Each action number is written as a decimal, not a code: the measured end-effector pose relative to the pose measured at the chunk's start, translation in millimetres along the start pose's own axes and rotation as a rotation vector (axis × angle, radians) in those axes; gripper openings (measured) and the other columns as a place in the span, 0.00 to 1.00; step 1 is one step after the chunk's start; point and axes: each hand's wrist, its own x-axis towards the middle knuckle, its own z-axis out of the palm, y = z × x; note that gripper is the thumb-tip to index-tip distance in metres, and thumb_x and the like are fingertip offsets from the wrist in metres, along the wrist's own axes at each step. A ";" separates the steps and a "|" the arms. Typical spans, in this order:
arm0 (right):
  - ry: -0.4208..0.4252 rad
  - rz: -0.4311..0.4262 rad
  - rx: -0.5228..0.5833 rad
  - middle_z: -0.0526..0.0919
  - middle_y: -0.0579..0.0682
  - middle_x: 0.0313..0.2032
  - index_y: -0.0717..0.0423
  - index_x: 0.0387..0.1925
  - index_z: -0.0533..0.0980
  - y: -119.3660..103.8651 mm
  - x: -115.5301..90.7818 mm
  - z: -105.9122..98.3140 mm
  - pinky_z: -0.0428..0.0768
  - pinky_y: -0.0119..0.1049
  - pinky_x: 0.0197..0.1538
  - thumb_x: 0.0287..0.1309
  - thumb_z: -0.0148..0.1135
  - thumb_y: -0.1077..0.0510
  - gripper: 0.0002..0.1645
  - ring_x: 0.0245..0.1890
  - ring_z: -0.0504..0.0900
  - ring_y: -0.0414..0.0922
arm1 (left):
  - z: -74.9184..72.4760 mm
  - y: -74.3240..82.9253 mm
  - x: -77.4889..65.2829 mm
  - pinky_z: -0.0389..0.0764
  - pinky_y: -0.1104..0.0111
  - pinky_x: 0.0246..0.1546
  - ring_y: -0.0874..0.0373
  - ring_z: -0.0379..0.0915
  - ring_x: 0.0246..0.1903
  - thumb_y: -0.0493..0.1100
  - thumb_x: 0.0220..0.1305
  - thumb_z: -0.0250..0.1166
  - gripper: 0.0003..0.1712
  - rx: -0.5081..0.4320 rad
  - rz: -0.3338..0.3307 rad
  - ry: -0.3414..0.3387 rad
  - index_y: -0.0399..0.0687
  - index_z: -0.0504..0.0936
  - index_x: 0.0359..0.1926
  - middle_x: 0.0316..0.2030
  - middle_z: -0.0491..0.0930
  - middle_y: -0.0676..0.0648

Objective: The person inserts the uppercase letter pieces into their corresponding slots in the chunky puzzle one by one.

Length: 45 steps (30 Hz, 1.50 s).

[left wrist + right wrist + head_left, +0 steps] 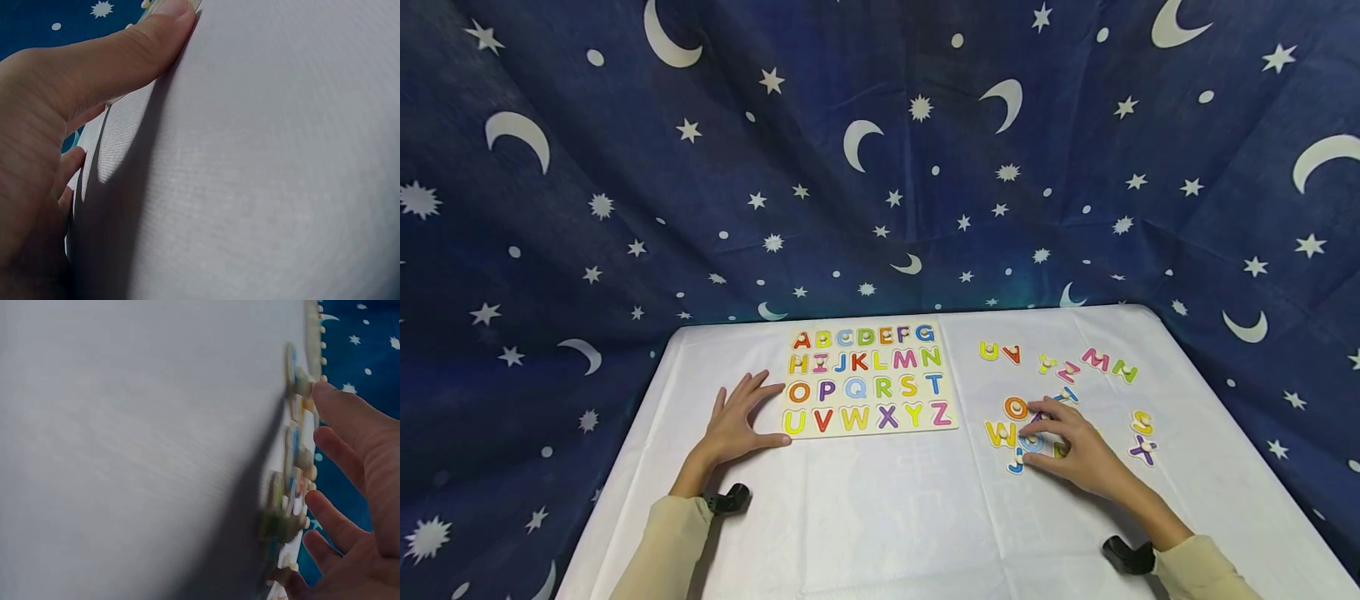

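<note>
My left hand lies at the left side of a wooden alphabet board, thumb at its front left corner and a fingertip at its left edge. Knobbed letters fill the board's top row, with H and I below; the other spots show flat coloured letters. My right hand is over the loose letters at the right, fingers spread. Its thumb tip is right at the knob of the blue J, its fingertips close over the light blue Q. A green piece is partly hidden under this hand.
More knobbed letters lie around on the white-covered table: an orange O, yellow W, purple X, pink M and several others. A dark blue star-and-moon cloth hangs behind the table's far edge.
</note>
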 end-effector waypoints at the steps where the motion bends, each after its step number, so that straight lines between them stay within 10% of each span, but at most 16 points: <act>1: 0.000 -0.002 0.003 0.77 0.59 0.63 0.40 0.42 0.86 0.0 -0.7 1.6 0.60 0.65 0.70 0.47 0.83 0.54 0.19 0.70 0.64 0.68 | -0.1 0.2 0.1 0.31 0.33 0.73 0.36 0.41 0.79 0.67 0.39 0.82 0.55 -0.001 0.002 0.001 0.56 0.75 0.70 0.77 0.58 0.39; 4: 0.010 -0.015 0.004 0.77 0.60 0.63 0.38 0.39 0.86 0.1 -1.9 4.6 0.59 0.76 0.63 0.46 0.84 0.54 0.18 0.70 0.63 0.71 | -0.3 0.4 0.5 0.31 0.32 0.73 0.36 0.41 0.79 0.67 0.39 0.82 0.55 -0.003 0.002 -0.002 0.56 0.75 0.70 0.77 0.58 0.38; 30: 0.046 -0.017 -0.015 0.80 0.57 0.61 0.35 0.29 0.84 -5.0 -1.7 13.2 0.54 0.73 0.67 0.45 0.83 0.62 0.18 0.69 0.66 0.69 | -1.2 0.7 0.2 0.30 0.33 0.73 0.36 0.40 0.79 0.66 0.39 0.83 0.55 -0.003 -0.010 -0.014 0.56 0.75 0.70 0.78 0.57 0.38; 45: 0.030 -0.040 -0.014 0.78 0.58 0.64 0.43 0.34 0.88 -36.3 61.5 -15.9 0.60 0.75 0.66 0.50 0.80 0.62 0.12 0.71 0.64 0.66 | -0.4 0.7 -1.0 0.30 0.32 0.73 0.35 0.41 0.79 0.68 0.39 0.82 0.56 -0.005 -0.010 -0.003 0.55 0.75 0.69 0.77 0.58 0.37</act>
